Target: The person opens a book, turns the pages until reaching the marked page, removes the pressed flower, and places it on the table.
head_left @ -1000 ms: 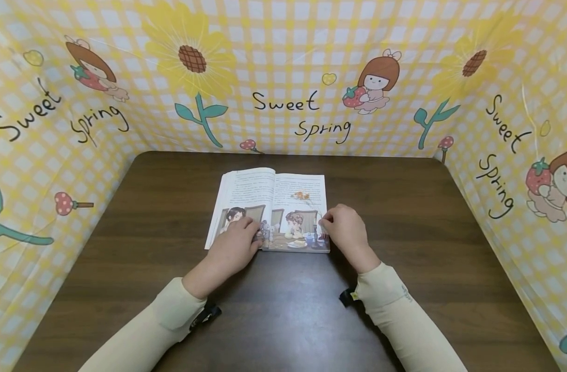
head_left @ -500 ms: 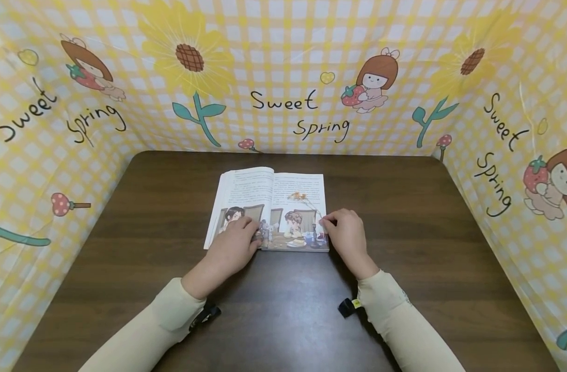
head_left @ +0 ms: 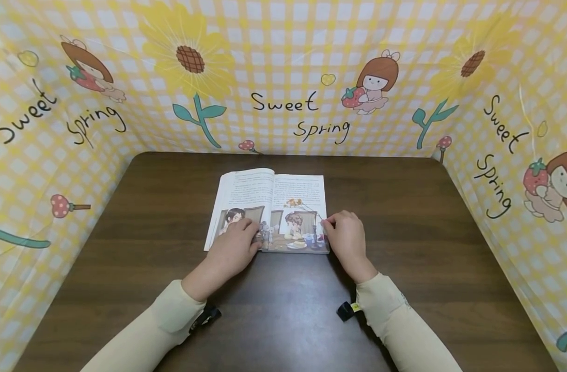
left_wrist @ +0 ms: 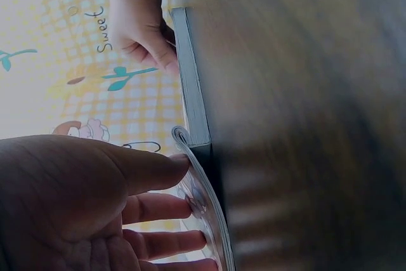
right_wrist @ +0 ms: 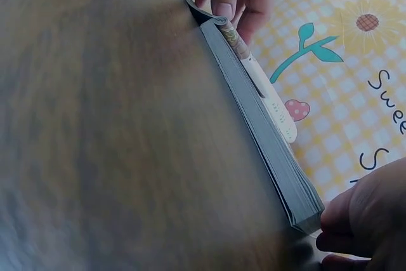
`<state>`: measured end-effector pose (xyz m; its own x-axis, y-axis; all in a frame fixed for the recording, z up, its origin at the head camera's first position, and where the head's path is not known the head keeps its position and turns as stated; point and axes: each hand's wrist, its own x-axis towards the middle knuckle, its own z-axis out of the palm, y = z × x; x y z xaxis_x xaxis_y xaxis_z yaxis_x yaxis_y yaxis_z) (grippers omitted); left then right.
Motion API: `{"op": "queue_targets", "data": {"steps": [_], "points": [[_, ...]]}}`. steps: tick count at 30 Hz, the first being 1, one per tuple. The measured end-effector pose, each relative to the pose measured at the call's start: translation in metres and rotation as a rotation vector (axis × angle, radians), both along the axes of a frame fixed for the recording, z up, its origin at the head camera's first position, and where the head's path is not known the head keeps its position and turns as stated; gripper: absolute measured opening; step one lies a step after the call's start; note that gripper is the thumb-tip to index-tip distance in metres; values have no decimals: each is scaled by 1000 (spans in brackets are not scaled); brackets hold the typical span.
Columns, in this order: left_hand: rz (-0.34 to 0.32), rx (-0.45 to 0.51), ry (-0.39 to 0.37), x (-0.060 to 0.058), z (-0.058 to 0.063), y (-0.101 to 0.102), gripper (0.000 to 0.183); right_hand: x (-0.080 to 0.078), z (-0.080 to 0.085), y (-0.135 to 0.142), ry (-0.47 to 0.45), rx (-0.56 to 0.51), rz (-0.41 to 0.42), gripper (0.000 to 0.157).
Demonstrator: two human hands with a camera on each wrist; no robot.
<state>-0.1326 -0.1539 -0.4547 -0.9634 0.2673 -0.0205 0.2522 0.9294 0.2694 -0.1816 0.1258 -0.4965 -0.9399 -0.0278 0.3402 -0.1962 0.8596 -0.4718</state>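
An open book [head_left: 297,185] lies on the table, printed text above and a coloured illustration below. Over its right page is a thin sprig with small orange flowers [head_left: 293,203], its stem running down to the right. My right hand [head_left: 347,240] pinches the lower end of that stem beside the page's outer edge. My left hand [head_left: 233,244] rests on the left page with fingers extended, covering part of the picture. In the left wrist view, the left thumb and fingers [left_wrist: 162,244] press on the curved pages. The right wrist view shows the thick page block [right_wrist: 260,125]; the sprig is not discernible there.
The dark wooden table [head_left: 404,206] extends around the book. A yellow checked cloth [head_left: 283,46] with printed flowers and figures stands as a wall at the back and both sides. A black strap [head_left: 346,311] hangs at the right wrist, another [head_left: 205,318] at the left.
The orange flowers have shifted slightly left and down across the right page. My right hand has moved down a little, still pinching the stem. The left hand stays on the left page.
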Motion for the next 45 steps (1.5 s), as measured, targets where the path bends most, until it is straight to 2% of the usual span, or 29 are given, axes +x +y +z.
{"op": "queue_targets", "data": {"steps": [12, 19, 23, 28, 35, 39, 45], "points": [[-8, 0, 22, -1, -1, -1, 47, -2, 3, 3, -36, 87, 43, 21], [0, 6, 6, -2, -1, 0, 48, -9, -4, 10, 26, 67, 81, 18], [0, 5, 9, -1, 0, 0, 48, -11, -5, 12, 41, 27, 102, 17], [-12, 15, 6, -4, 0, -2, 46, -13, -3, 15, 15, -62, 112, 18], [-30, 28, -14, -10, 2, -11, 48, -20, 2, 19, -49, -185, 80, 18], [-54, 26, -32, -9, 5, -15, 51, -24, 4, 22, -79, -245, 65, 19], [-82, 8, -40, -9, 5, -18, 53, -28, 9, 36, -52, -279, 32, 17]]}}
